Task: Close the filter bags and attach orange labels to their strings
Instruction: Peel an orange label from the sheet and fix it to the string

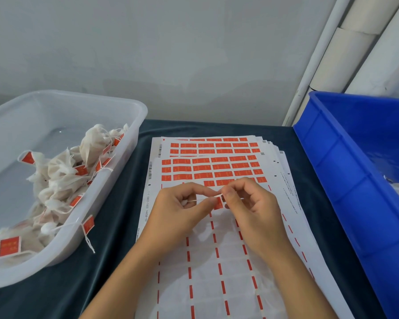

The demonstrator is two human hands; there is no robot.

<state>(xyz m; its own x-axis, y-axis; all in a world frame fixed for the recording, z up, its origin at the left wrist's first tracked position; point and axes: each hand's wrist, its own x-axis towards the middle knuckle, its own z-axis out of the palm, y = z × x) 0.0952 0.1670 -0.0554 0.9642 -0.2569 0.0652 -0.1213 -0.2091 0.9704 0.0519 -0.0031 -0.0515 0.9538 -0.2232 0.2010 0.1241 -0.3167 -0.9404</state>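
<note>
both hands on thin string, orange label

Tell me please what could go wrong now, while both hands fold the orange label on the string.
1. The orange label may close crooked or beside the thin string, since the left hand and right hand pinch it only at the fingertips.
2. Its sticky side hangs just above the label sheet and might catch there.
</note>
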